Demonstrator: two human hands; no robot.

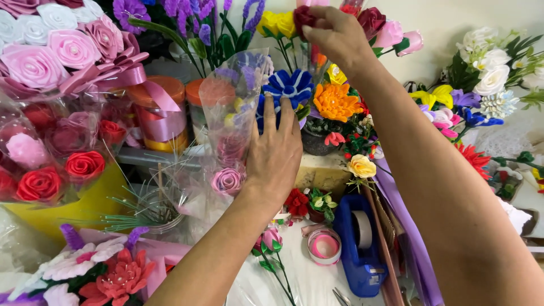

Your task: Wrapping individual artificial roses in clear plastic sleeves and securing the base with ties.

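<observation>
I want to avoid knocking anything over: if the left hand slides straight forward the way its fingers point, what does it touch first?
Most likely the blue flower: the left hand points its fingers up at it, apparently already touching, though depth is unclear.

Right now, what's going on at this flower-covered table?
A person is working among handmade flowers. The left hand lies flat, fingers spread, against a clear cellophane cone holding small roses, just in front of a blue flower. The right hand reaches up to the back and pinches a dark red rose among the standing blooms. On the table below sit a blue tape dispenser and a pink ribbon roll.
</observation>
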